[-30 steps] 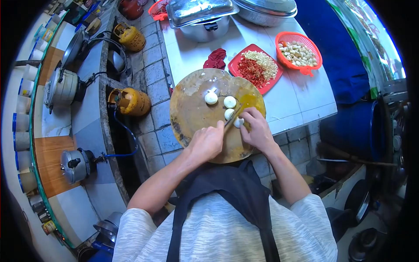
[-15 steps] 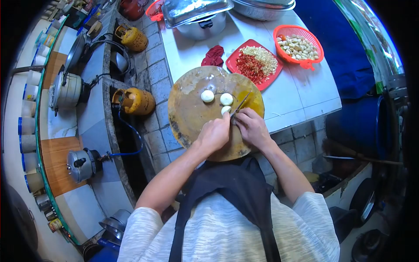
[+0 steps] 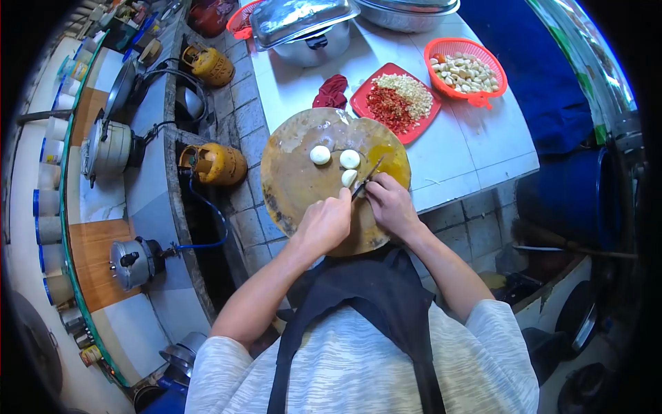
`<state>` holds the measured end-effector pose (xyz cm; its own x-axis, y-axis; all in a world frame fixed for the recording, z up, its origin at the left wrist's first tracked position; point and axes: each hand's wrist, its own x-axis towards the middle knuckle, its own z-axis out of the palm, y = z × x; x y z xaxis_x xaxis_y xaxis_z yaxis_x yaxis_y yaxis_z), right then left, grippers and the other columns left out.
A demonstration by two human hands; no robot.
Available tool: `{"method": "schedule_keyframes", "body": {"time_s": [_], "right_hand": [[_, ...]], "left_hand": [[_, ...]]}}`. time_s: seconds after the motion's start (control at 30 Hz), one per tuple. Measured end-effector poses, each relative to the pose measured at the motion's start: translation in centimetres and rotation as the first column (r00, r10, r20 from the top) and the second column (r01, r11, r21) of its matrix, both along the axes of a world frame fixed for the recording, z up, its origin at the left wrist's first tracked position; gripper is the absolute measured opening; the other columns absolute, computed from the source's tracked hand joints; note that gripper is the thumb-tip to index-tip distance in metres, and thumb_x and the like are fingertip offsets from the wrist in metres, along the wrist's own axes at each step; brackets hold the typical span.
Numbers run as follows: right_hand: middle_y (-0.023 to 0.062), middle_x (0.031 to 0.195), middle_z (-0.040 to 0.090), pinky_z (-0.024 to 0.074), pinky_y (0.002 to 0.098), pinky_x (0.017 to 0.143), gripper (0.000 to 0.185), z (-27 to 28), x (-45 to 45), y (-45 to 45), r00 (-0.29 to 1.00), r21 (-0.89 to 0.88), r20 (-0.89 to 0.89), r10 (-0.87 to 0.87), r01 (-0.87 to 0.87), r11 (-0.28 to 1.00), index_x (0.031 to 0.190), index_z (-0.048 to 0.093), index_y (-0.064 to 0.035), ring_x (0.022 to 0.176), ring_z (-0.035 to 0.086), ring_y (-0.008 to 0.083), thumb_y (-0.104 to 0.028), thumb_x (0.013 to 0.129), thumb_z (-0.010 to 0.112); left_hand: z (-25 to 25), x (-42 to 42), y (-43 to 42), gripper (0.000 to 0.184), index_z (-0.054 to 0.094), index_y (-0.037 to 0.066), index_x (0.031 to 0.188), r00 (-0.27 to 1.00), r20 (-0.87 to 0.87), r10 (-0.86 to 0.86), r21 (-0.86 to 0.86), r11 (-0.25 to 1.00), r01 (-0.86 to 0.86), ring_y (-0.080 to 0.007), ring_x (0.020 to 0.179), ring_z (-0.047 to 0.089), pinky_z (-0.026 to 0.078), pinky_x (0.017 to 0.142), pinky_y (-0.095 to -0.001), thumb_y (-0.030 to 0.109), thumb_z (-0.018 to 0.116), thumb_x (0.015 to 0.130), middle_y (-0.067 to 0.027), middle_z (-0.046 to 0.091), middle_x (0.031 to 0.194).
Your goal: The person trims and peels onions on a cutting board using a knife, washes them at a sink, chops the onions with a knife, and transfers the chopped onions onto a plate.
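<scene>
My left hand (image 3: pixel 324 222) is closed around the handle of a knife (image 3: pixel 376 166), whose blade points up and right over the round wooden chopping board (image 3: pixel 296 186). Beside it, my right hand (image 3: pixel 394 201) has its fingers bent together against the blade; whatever they pinch is hidden. Just above the knife lies a cut white piece (image 3: pixel 349 178). Two round, white, peeled bulbs, onion-like, sit further up: one bulb (image 3: pixel 349 159) near the cut piece, another bulb (image 3: pixel 320 154) to the left. A yellowish wet patch covers the board's right side.
Beyond the board, a white tiled table (image 3: pixel 476 148) holds a red plate (image 3: pixel 436 114) of chopped red and pale bits, an orange basket (image 3: pixel 501 90) of garlic cloves, a red cloth (image 3: pixel 332 92) and metal pots (image 3: pixel 314 48). Gas cylinders (image 3: pixel 219 163) and stoves stand left.
The view has shifted slightly. My left hand and the knife have moved a little down and away from the cut piece; my right hand stays by the blade.
</scene>
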<state>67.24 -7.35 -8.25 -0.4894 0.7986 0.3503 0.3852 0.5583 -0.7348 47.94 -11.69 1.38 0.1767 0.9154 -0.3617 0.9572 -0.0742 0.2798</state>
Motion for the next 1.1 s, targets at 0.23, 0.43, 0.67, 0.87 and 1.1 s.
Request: {"method": "schedule_keyframes", "body": {"time_s": [0.23, 0.43, 0.67, 0.87, 1.1], "right_hand": [[0.0125, 0.111, 0.071, 0.059, 0.0388, 0.083, 0.016, -0.3, 0.4, 1.0, 0.997, 0.027, 0.006, 0.078, -0.078, 0.997, 0.108, 0.075, -0.0028, 0.093, 0.07, 0.0332, 0.0, 0.092, 0.075], [0.0122, 0.112, 0.071, 0.0592, 0.0387, 0.084, 0.018, -0.2, 0.3, 0.6, 0.999, 0.065, -0.005, 0.036, -0.036, 0.997, 0.11, 0.076, -0.003, 0.094, 0.071, 0.033, 0.0, 0.092, 0.075], [0.0122, 0.113, 0.072, 0.0593, 0.0382, 0.084, 0.018, -0.7, 0.3, 0.5, 0.999, 0.057, -0.009, 0.035, -0.035, 0.998, 0.11, 0.076, -0.0029, 0.095, 0.071, 0.0328, -0.001, 0.092, 0.075], [0.0122, 0.113, 0.071, 0.0593, 0.038, 0.085, 0.017, -0.6, 0.4, 1.0, 0.999, 0.065, -0.039, 0.029, -0.027, 0.998, 0.108, 0.077, -0.0029, 0.094, 0.071, 0.0326, 0.0, 0.092, 0.075], [0.0126, 0.11, 0.071, 0.0584, 0.0378, 0.083, 0.022, -0.5, 0.4, 1.1, 0.997, -0.037, 0.013, 0.072, -0.071, 0.997, 0.113, 0.075, -0.0042, 0.091, 0.069, 0.0329, -0.004, 0.091, 0.077]], "left_hand": [[1.9, 0.0, -0.7, 0.021, 0.054, -0.006, 0.115, 0.999, 0.008, 0.044, 0.013, 0.999, -0.044, -0.0543, 0.072, 0.075, 0.058, 0.067, -0.0636, 0.008, 0.054, 0.1, -0.0307, 0.074, 0.08], [-2.6, 0.6, 0.6, 0.02, 0.054, -0.006, 0.113, 0.999, 0.031, 0.04, 0.085, 0.996, -0.043, -0.054, 0.072, 0.075, 0.058, 0.066, -0.0628, 0.007, 0.056, 0.099, -0.0311, 0.075, 0.082], [-0.7, 0.4, -0.3, 0.017, 0.053, -0.006, 0.11, 0.998, 0.008, 0.061, 0.026, 0.998, -0.061, -0.0548, 0.072, 0.075, 0.058, 0.066, -0.063, 0.007, 0.056, 0.099, -0.0322, 0.075, 0.082], [-2.9, 0.9, 0.9, 0.017, 0.054, -0.005, 0.109, 0.994, 0.089, 0.06, 0.087, 0.994, -0.068, -0.0562, 0.071, 0.073, 0.056, 0.065, -0.0638, 0.009, 0.056, 0.1, -0.0328, 0.074, 0.08], [-2.4, -0.5, -0.1, 0.017, 0.055, -0.003, 0.109, 0.968, 0.229, 0.101, 0.17, 0.975, -0.142, -0.0572, 0.068, 0.069, 0.053, 0.064, -0.0648, 0.012, 0.058, 0.103, -0.0302, 0.073, 0.077]]}}
